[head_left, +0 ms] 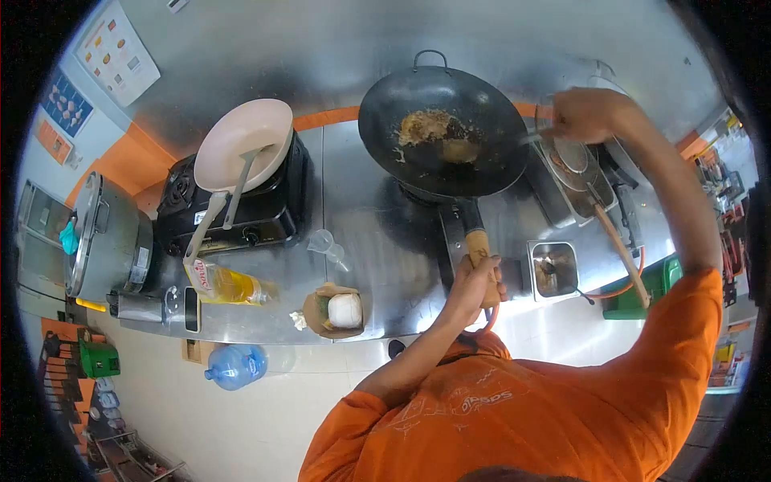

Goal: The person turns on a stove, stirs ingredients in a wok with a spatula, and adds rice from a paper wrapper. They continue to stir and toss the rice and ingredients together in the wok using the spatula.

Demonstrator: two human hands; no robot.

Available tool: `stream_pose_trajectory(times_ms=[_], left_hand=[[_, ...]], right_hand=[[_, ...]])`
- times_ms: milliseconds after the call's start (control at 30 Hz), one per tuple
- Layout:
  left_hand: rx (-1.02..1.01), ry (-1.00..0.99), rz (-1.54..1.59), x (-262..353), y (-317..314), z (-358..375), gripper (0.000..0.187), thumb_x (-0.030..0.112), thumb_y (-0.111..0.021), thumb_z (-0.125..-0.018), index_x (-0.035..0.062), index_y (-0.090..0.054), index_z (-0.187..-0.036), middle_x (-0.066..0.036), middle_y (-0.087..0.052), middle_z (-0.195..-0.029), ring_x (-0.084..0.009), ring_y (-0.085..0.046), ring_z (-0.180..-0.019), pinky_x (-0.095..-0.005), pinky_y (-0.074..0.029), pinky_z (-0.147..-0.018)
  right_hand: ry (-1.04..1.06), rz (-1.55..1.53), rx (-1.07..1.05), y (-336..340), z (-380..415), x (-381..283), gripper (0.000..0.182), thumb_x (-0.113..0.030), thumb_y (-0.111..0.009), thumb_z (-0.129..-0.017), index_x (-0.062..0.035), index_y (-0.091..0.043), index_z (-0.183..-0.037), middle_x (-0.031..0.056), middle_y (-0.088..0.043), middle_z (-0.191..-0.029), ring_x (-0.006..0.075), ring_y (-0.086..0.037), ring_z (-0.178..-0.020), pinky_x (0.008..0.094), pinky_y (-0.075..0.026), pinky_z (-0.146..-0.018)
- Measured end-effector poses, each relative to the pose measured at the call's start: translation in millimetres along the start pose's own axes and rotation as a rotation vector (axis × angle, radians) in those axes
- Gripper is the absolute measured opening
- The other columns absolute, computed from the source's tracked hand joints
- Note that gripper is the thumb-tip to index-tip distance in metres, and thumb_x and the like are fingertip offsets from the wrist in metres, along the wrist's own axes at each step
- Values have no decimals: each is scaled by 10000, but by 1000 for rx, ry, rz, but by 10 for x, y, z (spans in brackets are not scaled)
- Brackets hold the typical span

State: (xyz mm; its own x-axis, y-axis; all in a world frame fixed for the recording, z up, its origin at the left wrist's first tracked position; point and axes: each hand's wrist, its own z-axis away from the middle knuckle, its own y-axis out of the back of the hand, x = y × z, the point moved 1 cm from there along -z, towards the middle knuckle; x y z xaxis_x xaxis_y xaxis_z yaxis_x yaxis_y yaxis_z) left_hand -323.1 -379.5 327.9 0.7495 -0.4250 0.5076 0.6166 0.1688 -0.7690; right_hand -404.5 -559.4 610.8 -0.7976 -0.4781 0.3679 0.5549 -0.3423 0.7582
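My left hand is wrapped around the wooden handle of a black wok, which sits tilted over a burner. Brown food with some sauce lies in the bottom of the wok. At the upper right, my right hand is closed on the metal handle of a ladle. The ladle's rounded head rests in the wok beside the food. Its edges are somewhat blurred.
Left of the wok, a pink pan with a spatula sits on a black gas stove. An oil bottle and an open carton stand near the front edge. A strainer lies at right over metal containers.
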Motion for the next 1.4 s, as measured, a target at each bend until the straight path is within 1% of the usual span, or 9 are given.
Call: stream_pose_trajectory(times_ms=[233,433,633,900,967,1067,1200,1267,1400], left_hand=[[-51,56,-63,-25,122,61,296,214,-569,-943,71,-418,-1153,-118,-591,-897,-237,-652,-758,-416,-601,-695],[33,-87,-405,244,796,812,380,218,-533,-976,39,-402,-1284,-159,-604,-1115,-226,-646,-919,-331,-563,-749],[423,-321,-459,403,1646,1317,295,184,-572,-953,54,-489,-1205,-97,-632,-988,-169,-631,-849,-293,-539,-688],[-126,123,-1230,-778,1538,112,506,468,-473,-977,-7,-620,-1071,-153,-654,-747,-266,-639,-569,-413,-517,-554],[-271,-240,-1487,-1438,1653,-286,413,412,-399,-989,181,-551,-1296,-182,-617,-666,-362,-642,-573,-484,-504,-578],[-103,-626,-1592,-1946,1595,-501,358,283,-514,-947,26,-583,-1186,-203,-617,-652,-364,-604,-519,-488,-502,-548],[234,-697,-977,-1914,1573,-396,286,202,-536,-917,-31,-620,-1060,-164,-610,-630,-341,-587,-492,-455,-481,-506],[120,-625,-1319,-1927,1587,-412,452,100,-477,-927,88,-499,-1379,-217,-659,-756,-313,-613,-555,-424,-507,-561],[-39,-596,-1773,-1662,1510,-275,446,103,-454,-944,56,-481,-1387,-201,-686,-873,-317,-623,-600,-427,-528,-644]], right_hand=[[60,-137,243,-641,-607,-149,494,-402,-486,-962,-11,-670,-723,158,-672,-699,311,-675,-793,452,-506,-765],[235,-294,563,-527,-140,125,437,-394,-520,-950,-22,-717,-832,180,-659,-705,334,-660,-776,446,-498,-753],[105,-205,229,-802,-474,107,370,-357,-561,-934,-25,-723,-918,194,-663,-746,327,-639,-718,443,-473,-693],[157,-247,319,-789,-395,193,346,-330,-574,-948,-9,-678,-1028,189,-599,-663,277,-552,-614,420,-426,-631],[-157,-213,55,-659,-210,80,351,-342,-573,-951,-28,-703,-1037,179,-562,-649,220,-471,-591,423,-379,-603],[63,-281,248,-972,-474,-104,380,-361,-581,-946,-7,-706,-1008,192,-535,-639,182,-458,-590,415,-390,-604],[10,-358,327,-1265,-863,-203,376,-341,-582,-949,13,-689,-1014,207,-536,-653,203,-484,-591,409,-401,-610],[55,-295,383,-1261,-913,-257,364,-325,-575,-954,9,-685,-1046,228,-562,-681,230,-534,-609,411,-414,-623],[47,-320,327,-1090,-653,-317,355,-314,-568,-958,-10,-674,-1107,255,-609,-773,258,-594,-688,409,-443,-668]])
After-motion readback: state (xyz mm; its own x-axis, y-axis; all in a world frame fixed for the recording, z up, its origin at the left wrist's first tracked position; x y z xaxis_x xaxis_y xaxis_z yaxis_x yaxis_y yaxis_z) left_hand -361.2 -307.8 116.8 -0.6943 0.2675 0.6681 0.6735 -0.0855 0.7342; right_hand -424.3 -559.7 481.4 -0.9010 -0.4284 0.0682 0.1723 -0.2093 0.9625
